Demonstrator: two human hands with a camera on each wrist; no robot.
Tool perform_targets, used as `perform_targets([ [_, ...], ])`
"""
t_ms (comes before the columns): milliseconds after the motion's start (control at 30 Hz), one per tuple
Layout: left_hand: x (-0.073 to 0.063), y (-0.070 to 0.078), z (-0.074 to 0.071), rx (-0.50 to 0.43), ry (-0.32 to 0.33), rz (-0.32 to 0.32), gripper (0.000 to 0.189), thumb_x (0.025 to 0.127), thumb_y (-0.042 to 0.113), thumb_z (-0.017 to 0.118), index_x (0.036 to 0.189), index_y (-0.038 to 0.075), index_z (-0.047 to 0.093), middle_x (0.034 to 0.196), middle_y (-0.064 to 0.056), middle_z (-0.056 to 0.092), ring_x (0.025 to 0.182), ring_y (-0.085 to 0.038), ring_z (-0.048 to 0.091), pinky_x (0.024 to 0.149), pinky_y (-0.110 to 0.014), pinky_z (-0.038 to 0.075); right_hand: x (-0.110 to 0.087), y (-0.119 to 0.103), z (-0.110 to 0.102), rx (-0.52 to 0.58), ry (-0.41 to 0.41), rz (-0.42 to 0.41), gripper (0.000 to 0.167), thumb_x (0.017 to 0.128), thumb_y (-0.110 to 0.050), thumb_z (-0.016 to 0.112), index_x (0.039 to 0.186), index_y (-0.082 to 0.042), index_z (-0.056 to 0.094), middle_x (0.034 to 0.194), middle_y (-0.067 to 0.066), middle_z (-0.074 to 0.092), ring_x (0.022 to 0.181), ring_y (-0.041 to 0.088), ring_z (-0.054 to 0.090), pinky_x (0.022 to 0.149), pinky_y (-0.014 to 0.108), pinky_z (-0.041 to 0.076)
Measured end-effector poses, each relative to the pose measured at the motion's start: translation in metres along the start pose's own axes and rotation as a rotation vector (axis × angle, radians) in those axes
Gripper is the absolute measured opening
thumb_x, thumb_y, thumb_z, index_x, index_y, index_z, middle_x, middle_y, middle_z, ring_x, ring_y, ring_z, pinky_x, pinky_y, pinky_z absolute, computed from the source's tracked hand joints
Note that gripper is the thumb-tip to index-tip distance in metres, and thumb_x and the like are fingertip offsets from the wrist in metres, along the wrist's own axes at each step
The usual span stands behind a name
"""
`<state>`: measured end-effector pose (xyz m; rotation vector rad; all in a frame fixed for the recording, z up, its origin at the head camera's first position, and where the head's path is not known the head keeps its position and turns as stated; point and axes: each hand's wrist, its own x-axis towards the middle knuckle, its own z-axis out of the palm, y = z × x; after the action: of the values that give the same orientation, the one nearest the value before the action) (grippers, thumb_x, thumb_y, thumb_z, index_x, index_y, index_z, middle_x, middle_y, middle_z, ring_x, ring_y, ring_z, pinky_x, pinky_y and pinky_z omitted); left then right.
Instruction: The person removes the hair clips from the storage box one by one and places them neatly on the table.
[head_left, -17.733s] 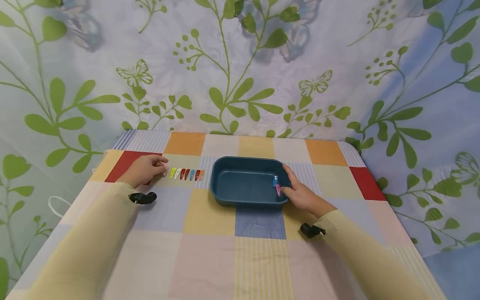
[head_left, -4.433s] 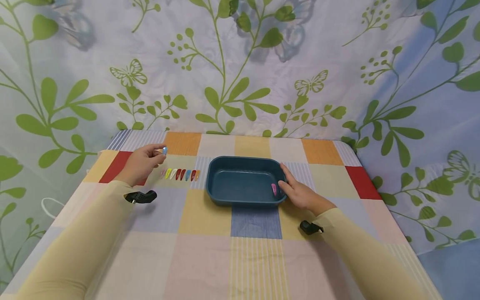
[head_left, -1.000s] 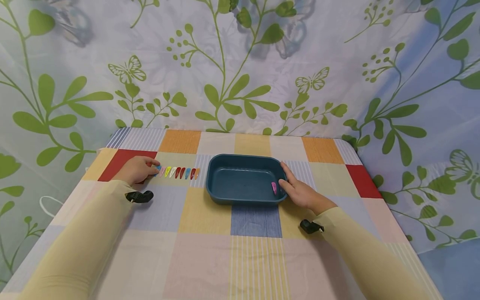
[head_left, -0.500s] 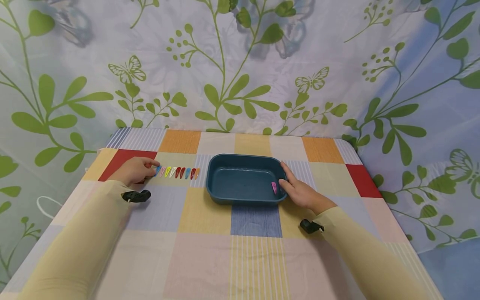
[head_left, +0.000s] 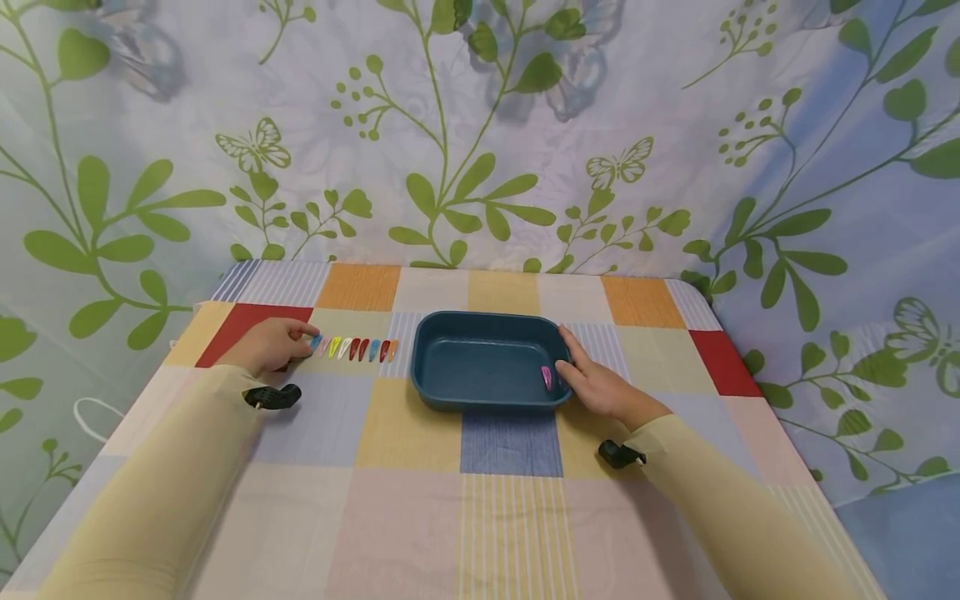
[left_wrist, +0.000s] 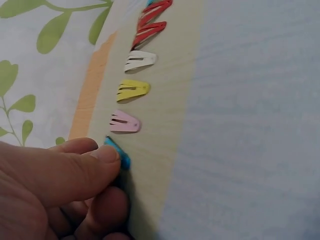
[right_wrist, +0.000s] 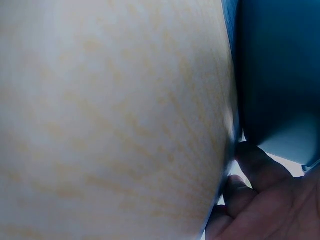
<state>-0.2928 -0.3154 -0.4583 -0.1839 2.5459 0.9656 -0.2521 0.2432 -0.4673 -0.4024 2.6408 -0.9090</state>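
My left hand (head_left: 273, 343) is at the left end of a row of snap hair clips on the table. Its thumb and a finger pinch a blue hair clip (left_wrist: 118, 152), which lies at that end, beside a pink hair clip (left_wrist: 126, 122). Beyond follow a yellow hair clip (left_wrist: 133, 90), a white hair clip (left_wrist: 141, 60) and several red, blue and orange ones. At the right end of a dark blue tray (head_left: 480, 403), my right hand (head_left: 600, 385) grips the rim, thumb over the edge and fingers outside. One magenta hair clip (head_left: 547, 377) lies inside the tray near that thumb.
A patchwork cloth (head_left: 420, 533) covers the table. Behind it hangs a leaf-patterned curtain (head_left: 300, 125). A white cable (head_left: 93, 417) loops past the left edge. Black wrist devices sit at both cuffs.
Since the oldest frame, the pink clip has joined the row's left end and the tray's blue clip has moved beside it. Over the last second the left hand has barely moved; the right hand stays.
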Motion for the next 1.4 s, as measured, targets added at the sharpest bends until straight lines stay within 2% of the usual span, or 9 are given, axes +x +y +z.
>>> perform_targets([
  [100, -0.001, -0.001, -0.002, 0.045, 0.011, 0.02, 0.055, 0.101, 0.026, 0.069, 0.152, 0.011, 0.055, 0.122, -0.02, 0.057, 0.098, -0.029, 0.058, 0.074, -0.032, 0.053, -0.001, 0.0, 0.0, 0.005, -0.002, -0.005, 0.069, 0.115, -0.042, 0.029, 0.17, -0.024, -0.01, 0.176, 0.021, 0.007, 0.156, 0.052, 0.027, 0.125, 0.068, 0.021],
  [300, -0.004, 0.006, -0.009, 0.199, 0.13, 0.088, 0.064, 0.102, 0.041, 0.066, 0.155, 0.01, 0.05, 0.139, -0.027, 0.059, 0.12, -0.041, 0.051, 0.087, -0.047, 0.054, -0.001, 0.002, 0.0, 0.017, -0.002, -0.018, 0.069, 0.116, -0.04, 0.029, 0.17, -0.024, -0.01, 0.176, 0.022, 0.008, 0.155, 0.052, 0.028, 0.125, 0.068, 0.021],
  [567, -0.014, 0.05, 0.0, 0.125, 0.218, 0.237, 0.059, 0.104, 0.04, 0.064, 0.155, 0.01, 0.052, 0.13, -0.022, 0.068, 0.108, -0.035, 0.068, 0.092, -0.05, 0.056, -0.002, 0.001, -0.002, 0.011, 0.0, -0.025, 0.069, 0.116, -0.04, 0.029, 0.17, -0.023, -0.01, 0.175, 0.024, 0.01, 0.154, 0.053, 0.031, 0.124, 0.068, 0.023],
  [800, -0.028, 0.102, 0.023, 0.075, 0.164, 0.383, 0.055, 0.105, 0.035, 0.064, 0.154, 0.013, 0.054, 0.133, -0.017, 0.07, 0.119, -0.036, 0.065, 0.097, -0.051, 0.054, -0.002, 0.001, -0.003, 0.004, -0.006, -0.024, 0.069, 0.116, -0.043, 0.028, 0.17, -0.025, -0.01, 0.176, 0.023, 0.008, 0.154, 0.052, 0.03, 0.124, 0.068, 0.023],
  [900, -0.032, 0.123, 0.036, 0.067, 0.136, 0.444, 0.052, 0.104, 0.033, 0.066, 0.152, 0.015, 0.056, 0.132, -0.015, 0.071, 0.107, -0.037, 0.071, 0.081, -0.045, 0.06, -0.001, 0.0, -0.003, 0.002, -0.01, -0.021, 0.069, 0.116, -0.043, 0.028, 0.17, -0.026, -0.011, 0.176, 0.022, 0.009, 0.154, 0.052, 0.03, 0.124, 0.068, 0.023],
  [1033, -0.036, 0.148, 0.056, 0.079, 0.1, 0.519, 0.049, 0.103, 0.033, 0.068, 0.148, 0.019, 0.06, 0.128, -0.009, 0.074, 0.088, -0.035, 0.074, 0.06, -0.036, 0.055, 0.0, -0.002, -0.002, 0.006, -0.006, -0.015, 0.069, 0.116, -0.041, 0.029, 0.17, -0.024, -0.01, 0.176, 0.022, 0.009, 0.155, 0.052, 0.029, 0.124, 0.068, 0.023],
  [1233, -0.035, 0.181, 0.089, 0.099, 0.041, 0.582, 0.046, 0.102, 0.034, 0.069, 0.146, 0.02, 0.063, 0.127, -0.005, 0.074, 0.099, -0.032, 0.073, 0.084, -0.045, 0.06, -0.001, 0.001, 0.0, 0.013, -0.007, -0.007, 0.069, 0.115, -0.043, 0.029, 0.17, -0.025, -0.009, 0.176, 0.02, 0.008, 0.155, 0.051, 0.028, 0.124, 0.068, 0.022],
  [1300, -0.033, 0.191, 0.1, 0.112, 0.027, 0.601, 0.046, 0.102, 0.033, 0.069, 0.146, 0.018, 0.063, 0.127, -0.005, 0.074, 0.116, -0.025, 0.069, 0.098, -0.045, 0.055, 0.0, 0.002, 0.001, 0.004, -0.008, -0.005, 0.069, 0.115, -0.044, 0.029, 0.17, -0.026, -0.01, 0.176, 0.02, 0.008, 0.155, 0.051, 0.029, 0.124, 0.068, 0.023],
  [1400, -0.03, 0.205, 0.114, 0.116, -0.001, 0.614, 0.047, 0.102, 0.033, 0.069, 0.146, 0.017, 0.063, 0.127, -0.005, 0.074, 0.119, -0.024, 0.068, 0.102, -0.045, 0.054, 0.0, 0.002, 0.0, -0.005, -0.004, -0.006, 0.069, 0.115, -0.044, 0.028, 0.17, -0.027, -0.01, 0.177, 0.019, 0.008, 0.155, 0.051, 0.029, 0.124, 0.068, 0.023],
])
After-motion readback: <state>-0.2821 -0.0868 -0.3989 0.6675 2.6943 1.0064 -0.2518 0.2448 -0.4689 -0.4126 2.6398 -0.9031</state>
